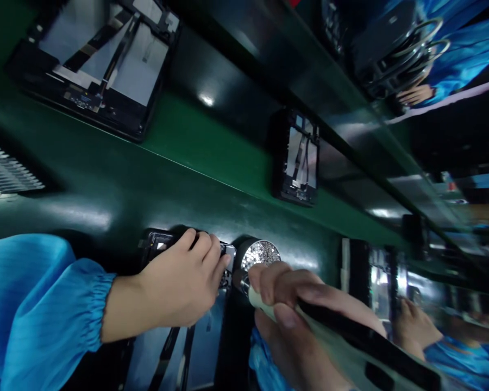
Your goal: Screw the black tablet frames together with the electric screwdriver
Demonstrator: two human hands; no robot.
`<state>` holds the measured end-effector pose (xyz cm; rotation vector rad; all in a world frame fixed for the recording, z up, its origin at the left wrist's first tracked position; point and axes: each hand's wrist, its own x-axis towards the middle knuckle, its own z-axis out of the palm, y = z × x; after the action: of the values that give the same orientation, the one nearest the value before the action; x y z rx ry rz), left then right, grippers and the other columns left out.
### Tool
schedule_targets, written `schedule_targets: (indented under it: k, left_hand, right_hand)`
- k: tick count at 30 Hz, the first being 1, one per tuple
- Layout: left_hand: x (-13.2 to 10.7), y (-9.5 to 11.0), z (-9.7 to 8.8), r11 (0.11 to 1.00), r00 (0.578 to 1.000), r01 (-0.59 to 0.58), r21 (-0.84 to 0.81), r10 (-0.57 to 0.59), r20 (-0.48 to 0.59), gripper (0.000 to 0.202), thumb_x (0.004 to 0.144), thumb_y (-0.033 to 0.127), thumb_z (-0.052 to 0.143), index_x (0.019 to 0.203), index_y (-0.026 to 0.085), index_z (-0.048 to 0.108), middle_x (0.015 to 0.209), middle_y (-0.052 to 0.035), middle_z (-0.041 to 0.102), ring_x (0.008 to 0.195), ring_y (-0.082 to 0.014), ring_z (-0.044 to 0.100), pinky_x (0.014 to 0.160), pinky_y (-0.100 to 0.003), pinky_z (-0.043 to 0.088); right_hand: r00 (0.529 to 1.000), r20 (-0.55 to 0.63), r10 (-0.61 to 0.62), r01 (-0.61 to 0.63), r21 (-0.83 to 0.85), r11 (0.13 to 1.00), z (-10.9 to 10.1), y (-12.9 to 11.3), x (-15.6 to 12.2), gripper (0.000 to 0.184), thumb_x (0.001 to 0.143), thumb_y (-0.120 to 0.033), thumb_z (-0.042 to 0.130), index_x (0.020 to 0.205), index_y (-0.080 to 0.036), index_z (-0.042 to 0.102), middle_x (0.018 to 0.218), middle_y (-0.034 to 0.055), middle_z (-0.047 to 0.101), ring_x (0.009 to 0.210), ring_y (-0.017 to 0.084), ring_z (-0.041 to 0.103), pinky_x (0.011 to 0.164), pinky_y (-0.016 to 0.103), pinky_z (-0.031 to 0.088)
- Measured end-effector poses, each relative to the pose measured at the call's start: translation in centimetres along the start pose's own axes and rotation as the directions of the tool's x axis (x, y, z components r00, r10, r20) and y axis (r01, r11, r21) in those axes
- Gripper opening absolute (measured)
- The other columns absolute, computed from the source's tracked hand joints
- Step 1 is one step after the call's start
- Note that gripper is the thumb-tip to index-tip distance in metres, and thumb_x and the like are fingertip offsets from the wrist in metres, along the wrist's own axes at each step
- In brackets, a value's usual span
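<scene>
My left hand [181,282] lies over the upper end of an opened tablet [206,334], its fingers curled onto the far edge. Flat dark ribbon cables run down the tablet's exposed inside, and my hand covers part of its circuit area. Wrapped in the fingers of my right hand [285,288] is a pale electric screwdriver [338,339] with a black strip. Its metal tip end points at the side of a round tin [261,251] of small shiny metal pieces, likely screws. Whether the tip touches the tin cannot be made out.
On the green conveyor strip beyond lie another opened tablet [146,70] and a smaller-looking one [303,157]. A ridged metal rack [8,168] stands at the left. At right, a co-worker's hand [418,326] is near further devices; another person's hand [415,95] shows across the line.
</scene>
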<state>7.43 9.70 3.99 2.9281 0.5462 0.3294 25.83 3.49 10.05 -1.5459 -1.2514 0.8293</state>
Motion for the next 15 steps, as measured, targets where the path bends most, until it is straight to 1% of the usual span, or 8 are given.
schedule_targets:
  k: [3, 4, 7, 9, 11, 12, 13, 15]
  left_hand:
    - [0.0, -0.1, -0.2, 1.000, 1.000, -0.005, -0.008, 0.005, -0.002, 0.053, 0.102, 0.037, 0.041, 0.140, 0.003, 0.056, 0.128, -0.0293, 0.063, 0.110, -0.0424, 0.063, 0.085, -0.054, 0.046]
    - [0.0, -0.1, -0.3, 1.000, 1.000, -0.004, -0.012, 0.004, -0.007, 0.054, 0.102, 0.038, 0.041, 0.140, 0.003, 0.056, 0.126, -0.0291, 0.063, 0.109, -0.0416, 0.063, 0.085, -0.054, 0.047]
    - [0.1, -0.3, -0.6, 0.999, 1.000, 0.015, -0.036, -0.015, -0.012, 0.052, 0.103, 0.041, 0.039, 0.137, 0.006, 0.058, 0.123, -0.0263, 0.065, 0.109, -0.0384, 0.063, 0.085, -0.052, 0.048]
    - [0.2, -0.6, -0.9, 0.999, 0.999, 0.024, -0.047, -0.025, -0.022, 0.048, 0.104, 0.042, 0.040, 0.136, 0.013, 0.059, 0.127, -0.0231, 0.064, 0.110, -0.0366, 0.063, 0.087, -0.051, 0.050]
    - [0.3, -0.8, -1.3, 0.999, 0.999, 0.032, -0.028, -0.033, -0.038, 0.042, 0.103, 0.040, 0.043, 0.136, 0.020, 0.060, 0.133, -0.0195, 0.062, 0.111, -0.0351, 0.064, 0.090, -0.051, 0.051]
    - [0.4, -0.7, -1.6, 0.999, 0.998, 0.036, -0.006, -0.036, -0.050, 0.039, 0.103, 0.038, 0.045, 0.133, 0.020, 0.062, 0.135, -0.0187, 0.062, 0.110, -0.0347, 0.064, 0.091, -0.051, 0.051]
    - [0.4, -0.4, -1.8, 0.999, 0.997, 0.045, 0.025, -0.044, -0.060, 0.036, 0.103, 0.035, 0.047, 0.129, 0.019, 0.066, 0.136, -0.0189, 0.061, 0.111, -0.0351, 0.065, 0.093, -0.051, 0.051]
    - [0.2, 1.0, -2.0, 0.995, 0.997, 0.041, 0.094, -0.034, -0.075, 0.034, 0.101, 0.035, 0.050, 0.120, 0.016, 0.071, 0.135, -0.0192, 0.063, 0.114, -0.0371, 0.064, 0.098, -0.055, 0.050]
  right_hand:
    - [0.999, 0.029, -0.038, 0.036, 0.044, 0.998, 0.5, -0.1, 0.4, 0.031, 0.068, -0.021, 0.077, 0.089, -0.043, 0.071, 0.055, -0.0018, 0.053, 0.056, 0.022, 0.057, 0.056, 0.045, 0.053]
    - [0.998, 0.023, -0.056, 0.054, 0.068, 0.996, 0.7, -0.1, 0.6, 0.030, 0.067, -0.020, 0.077, 0.088, -0.041, 0.072, 0.055, -0.0020, 0.054, 0.055, 0.020, 0.056, 0.056, 0.044, 0.053]
    - [0.992, -0.047, -0.118, 0.124, 0.159, 0.979, 1.1, -0.5, 1.3, 0.035, 0.069, -0.015, 0.074, 0.095, -0.038, 0.074, 0.059, -0.0036, 0.057, 0.055, 0.017, 0.055, 0.055, 0.040, 0.052]
    - [0.978, -0.130, -0.164, 0.192, 0.246, 0.950, 0.6, -0.8, 2.0, 0.036, 0.070, -0.012, 0.070, 0.098, -0.034, 0.074, 0.061, -0.0044, 0.060, 0.055, 0.016, 0.056, 0.053, 0.036, 0.050]
    - [0.947, -0.251, -0.198, 0.272, 0.309, 0.911, -0.7, -1.0, 2.9, 0.032, 0.067, -0.011, 0.068, 0.093, -0.028, 0.074, 0.059, -0.0042, 0.061, 0.054, 0.015, 0.055, 0.051, 0.032, 0.048]
    - [0.924, -0.326, -0.201, 0.309, 0.322, 0.895, -1.4, -1.1, 3.3, 0.029, 0.064, -0.011, 0.068, 0.088, -0.026, 0.074, 0.057, -0.0039, 0.061, 0.053, 0.015, 0.054, 0.051, 0.032, 0.047]
    - [0.896, -0.400, -0.194, 0.335, 0.320, 0.886, -2.3, -1.1, 3.6, 0.027, 0.061, -0.011, 0.068, 0.084, -0.024, 0.073, 0.055, -0.0037, 0.060, 0.053, 0.015, 0.054, 0.051, 0.032, 0.046]
    - [0.842, -0.515, -0.159, 0.352, 0.303, 0.886, -3.9, -1.1, 4.2, 0.024, 0.057, -0.011, 0.069, 0.078, -0.023, 0.071, 0.052, -0.0034, 0.058, 0.053, 0.016, 0.055, 0.054, 0.034, 0.046]
